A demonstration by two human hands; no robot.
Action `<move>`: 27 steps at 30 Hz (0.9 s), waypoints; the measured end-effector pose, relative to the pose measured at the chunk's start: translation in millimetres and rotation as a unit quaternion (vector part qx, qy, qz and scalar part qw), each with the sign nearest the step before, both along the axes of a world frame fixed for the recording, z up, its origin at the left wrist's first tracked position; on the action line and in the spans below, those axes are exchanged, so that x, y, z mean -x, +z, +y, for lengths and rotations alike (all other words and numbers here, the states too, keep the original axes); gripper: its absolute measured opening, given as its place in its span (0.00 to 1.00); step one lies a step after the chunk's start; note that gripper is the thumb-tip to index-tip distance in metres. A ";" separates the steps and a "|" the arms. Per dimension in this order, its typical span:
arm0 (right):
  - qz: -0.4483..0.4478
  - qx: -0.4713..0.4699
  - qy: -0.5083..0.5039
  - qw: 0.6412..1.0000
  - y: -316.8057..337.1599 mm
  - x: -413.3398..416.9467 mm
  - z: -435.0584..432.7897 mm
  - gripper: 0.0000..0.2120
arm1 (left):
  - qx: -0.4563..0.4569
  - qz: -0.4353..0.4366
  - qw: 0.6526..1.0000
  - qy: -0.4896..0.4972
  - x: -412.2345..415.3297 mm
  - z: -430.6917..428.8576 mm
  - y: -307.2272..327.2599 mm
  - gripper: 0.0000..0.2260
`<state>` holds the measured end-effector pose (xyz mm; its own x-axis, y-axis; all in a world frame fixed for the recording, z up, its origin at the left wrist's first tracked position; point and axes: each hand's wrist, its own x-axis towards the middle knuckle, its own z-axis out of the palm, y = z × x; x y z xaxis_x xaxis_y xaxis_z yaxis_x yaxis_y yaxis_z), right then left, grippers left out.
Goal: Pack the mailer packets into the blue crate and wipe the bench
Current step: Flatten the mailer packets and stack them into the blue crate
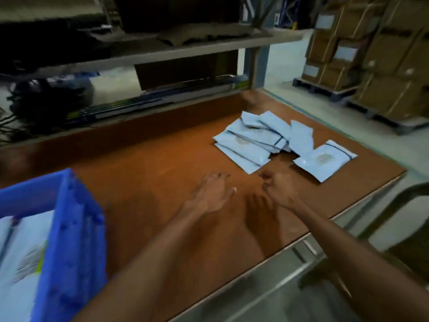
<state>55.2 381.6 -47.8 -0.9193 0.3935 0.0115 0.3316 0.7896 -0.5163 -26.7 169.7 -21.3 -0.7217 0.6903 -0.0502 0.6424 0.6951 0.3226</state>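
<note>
Several pale blue mailer packets [253, 138] lie in a loose heap on the far right part of the brown bench [151, 173]. One more packet [323, 160] lies alone to their right, near the bench edge. The blue crate [74, 228] stands at the left front and holds packets. My left hand [212, 192] hovers over the bench with fingers spread, holding nothing, a short way before the heap. My right hand [278, 188] is beside it with fingers loosely curled, also holding nothing, between the heap and the lone packet.
A grey shelf [162, 47] hangs over the back of the bench, with dark items on and under it. Stacked cardboard boxes [376, 56] on pallets stand at the far right. A metal frame [394, 205] sits beyond the bench's right edge.
</note>
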 end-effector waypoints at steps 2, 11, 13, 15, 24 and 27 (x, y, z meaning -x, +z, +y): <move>0.000 0.004 -0.009 1.000 -5.0 6.1 42.3 0.21 | 0.016 -0.016 1.000 0.003 7.5 35.6 -12.1 0.27; -0.012 -0.180 0.054 0.982 -9.1 126.8 123.8 0.31 | 0.060 0.020 0.997 0.053 89.1 148.2 -55.7 0.36; -0.023 -0.214 0.067 0.974 -16.3 158.2 140.5 0.30 | 0.054 0.020 0.995 0.087 105.2 175.2 -62.5 0.40; -0.052 -0.222 0.072 0.971 -29.5 181.1 157.2 0.30 | 0.051 0.024 0.993 0.102 121.4 200.9 -68.0 0.42; -0.080 -0.179 0.081 0.977 -78.7 176.6 141.9 0.29 | 0.093 0.014 0.992 0.082 145.8 190.3 -98.1 0.38; -0.113 -0.164 0.099 0.975 -68.6 157.3 110.3 0.29 | 0.116 0.019 0.991 0.071 134.4 158.9 -90.3 0.36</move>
<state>-102.1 491.8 -116.4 -0.9708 0.2162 -0.1040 0.2307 0.9603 -0.1566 -161.1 328.6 -111.6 -0.8145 0.5553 -0.1678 0.5420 0.8316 0.1209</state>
